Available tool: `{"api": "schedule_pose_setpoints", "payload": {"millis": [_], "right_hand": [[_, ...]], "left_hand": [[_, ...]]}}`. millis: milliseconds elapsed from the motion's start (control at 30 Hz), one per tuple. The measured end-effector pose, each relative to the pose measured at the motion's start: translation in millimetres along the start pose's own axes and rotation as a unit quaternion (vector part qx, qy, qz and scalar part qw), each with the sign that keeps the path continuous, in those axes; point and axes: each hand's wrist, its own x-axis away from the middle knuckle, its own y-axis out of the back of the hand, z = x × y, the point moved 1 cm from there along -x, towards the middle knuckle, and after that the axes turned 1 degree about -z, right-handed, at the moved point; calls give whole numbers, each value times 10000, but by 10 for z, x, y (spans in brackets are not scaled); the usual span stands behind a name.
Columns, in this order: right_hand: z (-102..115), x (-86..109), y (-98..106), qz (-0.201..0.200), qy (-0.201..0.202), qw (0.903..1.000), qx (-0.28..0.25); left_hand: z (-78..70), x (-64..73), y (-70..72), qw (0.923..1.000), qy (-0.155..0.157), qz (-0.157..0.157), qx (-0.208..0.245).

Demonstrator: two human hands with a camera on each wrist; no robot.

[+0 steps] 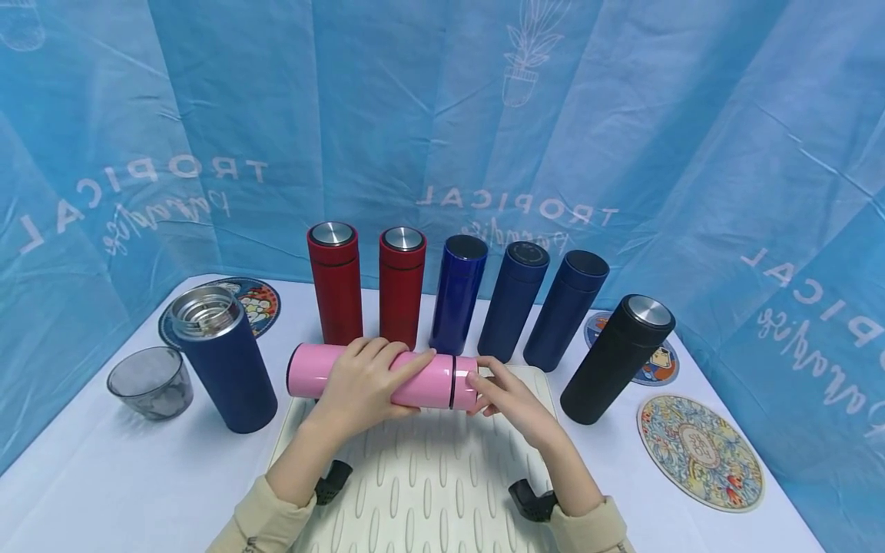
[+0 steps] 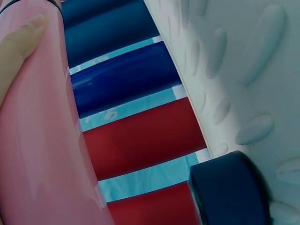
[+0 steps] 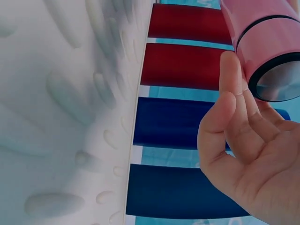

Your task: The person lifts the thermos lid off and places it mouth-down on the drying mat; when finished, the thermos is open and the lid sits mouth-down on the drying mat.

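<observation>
My left hand (image 1: 366,376) grips the body of a pink thermos bottle (image 1: 311,369), held sideways above a white dimpled mat (image 1: 429,476). The bottle's lid end, with a black ring and a shiny metal top (image 3: 281,79), points right. Beside that end is my right hand (image 1: 508,395). The right wrist view shows its fingers (image 3: 229,70) extended by the lid, with the thumb apart from the bottle. In the left wrist view, my left thumb (image 2: 33,35) lies along the pink body, and a dark blue lid (image 2: 229,192) stands by the mat's edge.
Behind stand two red bottles (image 1: 335,299), a glossy blue one (image 1: 458,296) and two navy ones (image 1: 512,303). A black bottle (image 1: 611,369) is at right, near a floral coaster (image 1: 701,453). At left are a lidless navy bottle (image 1: 231,376) and a grey glass bowl (image 1: 152,384).
</observation>
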Motion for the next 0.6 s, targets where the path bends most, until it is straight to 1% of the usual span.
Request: {"api": "schedule_pose_setpoints", "payload": {"millis": [133, 300, 600], "right_hand": [[20, 13, -3, 20, 61, 9998, -169], [30, 26, 10, 140, 251, 9987, -415], [14, 37, 32, 366, 526, 9969, -459]], "left_hand": [[-4, -5, 24, 10000, -23, -36, 7], [-5, -14, 51, 9999, -55, -93, 4], [-4, -24, 74, 9999, -85, -140, -38]]}}
